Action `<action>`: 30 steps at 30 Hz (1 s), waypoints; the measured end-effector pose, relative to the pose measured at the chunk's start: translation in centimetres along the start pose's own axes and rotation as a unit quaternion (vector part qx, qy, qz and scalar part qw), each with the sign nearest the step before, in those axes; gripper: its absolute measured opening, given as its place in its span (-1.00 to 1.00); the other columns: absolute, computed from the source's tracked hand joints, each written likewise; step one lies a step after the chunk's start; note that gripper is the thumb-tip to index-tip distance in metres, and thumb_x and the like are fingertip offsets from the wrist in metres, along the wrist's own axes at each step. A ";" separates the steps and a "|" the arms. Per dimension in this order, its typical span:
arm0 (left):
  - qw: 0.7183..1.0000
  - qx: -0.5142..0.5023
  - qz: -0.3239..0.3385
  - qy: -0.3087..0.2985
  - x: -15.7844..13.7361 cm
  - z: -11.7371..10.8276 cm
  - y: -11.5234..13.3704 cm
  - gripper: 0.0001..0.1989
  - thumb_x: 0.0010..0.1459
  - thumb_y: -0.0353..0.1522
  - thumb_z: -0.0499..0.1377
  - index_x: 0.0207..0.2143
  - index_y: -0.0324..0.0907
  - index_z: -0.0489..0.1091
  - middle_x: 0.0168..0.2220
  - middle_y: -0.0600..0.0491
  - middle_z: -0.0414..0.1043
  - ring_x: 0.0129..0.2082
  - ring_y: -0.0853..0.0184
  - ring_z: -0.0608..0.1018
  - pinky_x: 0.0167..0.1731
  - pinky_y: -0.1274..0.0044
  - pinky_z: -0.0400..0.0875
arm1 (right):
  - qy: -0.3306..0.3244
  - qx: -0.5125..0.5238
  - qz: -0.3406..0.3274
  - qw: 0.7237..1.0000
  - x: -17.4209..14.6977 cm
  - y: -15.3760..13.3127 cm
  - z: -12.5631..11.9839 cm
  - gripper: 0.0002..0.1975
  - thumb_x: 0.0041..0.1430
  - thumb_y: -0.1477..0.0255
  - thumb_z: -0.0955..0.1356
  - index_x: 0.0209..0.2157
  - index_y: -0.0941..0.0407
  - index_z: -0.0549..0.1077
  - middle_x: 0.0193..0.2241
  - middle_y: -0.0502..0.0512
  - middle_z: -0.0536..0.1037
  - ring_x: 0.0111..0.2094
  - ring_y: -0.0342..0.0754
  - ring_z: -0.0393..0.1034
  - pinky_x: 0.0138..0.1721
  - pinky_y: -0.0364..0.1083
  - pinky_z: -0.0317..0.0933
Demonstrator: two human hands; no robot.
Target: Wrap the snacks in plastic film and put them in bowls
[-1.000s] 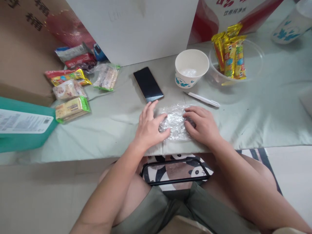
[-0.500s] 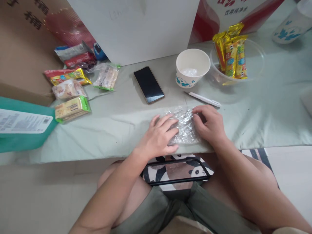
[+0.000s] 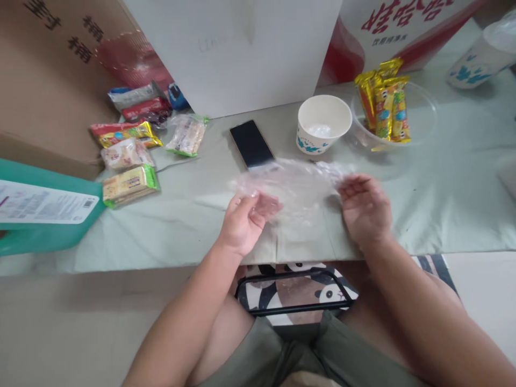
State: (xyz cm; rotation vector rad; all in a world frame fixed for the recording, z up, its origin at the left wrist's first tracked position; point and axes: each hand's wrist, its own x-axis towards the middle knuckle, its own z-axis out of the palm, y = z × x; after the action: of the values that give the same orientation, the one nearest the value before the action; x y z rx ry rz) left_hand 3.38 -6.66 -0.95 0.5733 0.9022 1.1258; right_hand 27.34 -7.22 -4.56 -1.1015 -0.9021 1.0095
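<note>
A thin clear plastic sheet or bag (image 3: 300, 185) stretches between my hands above the cloth-covered table, blurred by motion. My left hand (image 3: 250, 217) pinches its left side between thumb and fingers, palm turned inward. At the right side, my right hand (image 3: 365, 207) has its fingers curled around the plastic's edge. Beyond the plastic lies a black phone (image 3: 252, 142), its near end partly covered. A paper cup (image 3: 323, 126) with blue leaf prints stands just behind, holding some clear plastic.
Several wrapped snacks (image 3: 131, 185) lie at the left by a green jug (image 3: 44, 236). A clear bowl (image 3: 425, 115) holds yellow snack packets (image 3: 391, 110). Boxes (image 3: 242, 54) line the back, and another paper cup (image 3: 471, 67) stands far right.
The plastic, crumpled flat on the table before, is now lifted and spread wider. My hands have moved apart and turned palms inward. The white pen-like tool is now mostly covered by the plastic.
</note>
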 end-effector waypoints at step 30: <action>0.983 0.148 -0.105 -0.033 1.4 0.5 0.2 -0.77 -0.09 -0.29 0.30 -0.36 -0.16 0.40 -0.67 0.22 0.33 -0.74 0.45 0.38 -0.72 0.60 0.31 | -0.079 0.020 0.217 0.973 -1.3 -1.1 1.8 -0.83 0.04 0.25 0.45 -0.34 0.03 0.50 -0.70 -0.14 0.35 -0.69 -0.17 0.21 -0.64 -0.15 0.08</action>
State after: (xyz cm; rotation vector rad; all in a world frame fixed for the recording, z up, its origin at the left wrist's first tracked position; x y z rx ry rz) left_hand 3.93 -5.24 -0.96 0.7350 1.0546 0.7826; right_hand 25.47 -8.17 -3.24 -1.2247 -0.7767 1.4856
